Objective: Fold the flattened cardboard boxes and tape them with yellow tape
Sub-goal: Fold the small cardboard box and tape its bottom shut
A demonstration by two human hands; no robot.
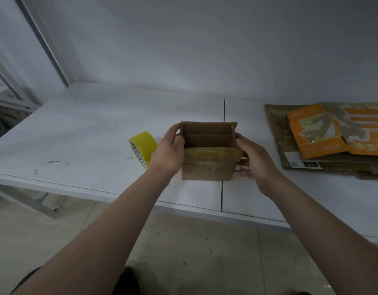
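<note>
Nearby, yellow tape roll (143, 148) lies left of box (207, 167), flattened cardboard (324, 133) right.

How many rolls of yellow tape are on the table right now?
1. The yellow tape roll stands on its edge on the white table, just left of the left hand holding the cardboard box. None other shows, though the box could hide one.
</note>
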